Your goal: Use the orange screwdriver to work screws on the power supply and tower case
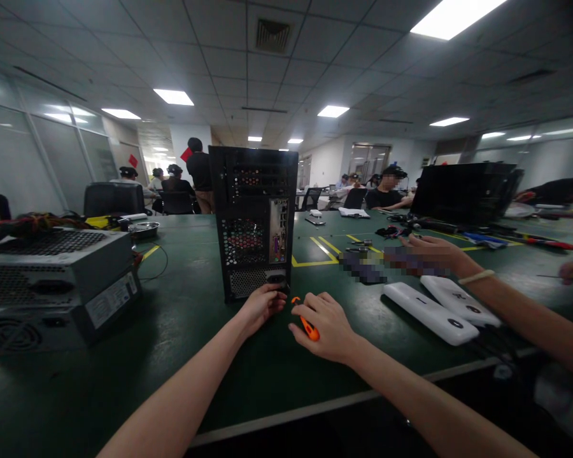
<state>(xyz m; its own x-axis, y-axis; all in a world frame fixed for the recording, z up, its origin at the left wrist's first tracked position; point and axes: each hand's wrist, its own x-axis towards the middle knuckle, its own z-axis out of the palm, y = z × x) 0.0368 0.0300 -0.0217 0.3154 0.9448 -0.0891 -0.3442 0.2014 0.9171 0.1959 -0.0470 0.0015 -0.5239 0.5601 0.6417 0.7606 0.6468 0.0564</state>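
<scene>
A black computer tower [258,210] stands upright on the green table with its rear panel facing me. My left hand [263,306] is at the tower's lower right corner, just below the power socket [275,280]. Its fingers are curled together, and whatever they pinch is too small to make out. Close to its right, my right hand [325,326] is closed round a tool with an orange handle [309,328]. A bit of orange also shows beyond the fingers, pointing towards the tower; the tool's exact kind is hidden by the hand.
Metal power supplies [52,286] with bundled cables are stacked at left, near a metal bowl [144,229]. White power banks [430,312] lie at right, below a co-worker's hand [434,251]. Another black case [463,191] stands further back. Cables and tools lie around it.
</scene>
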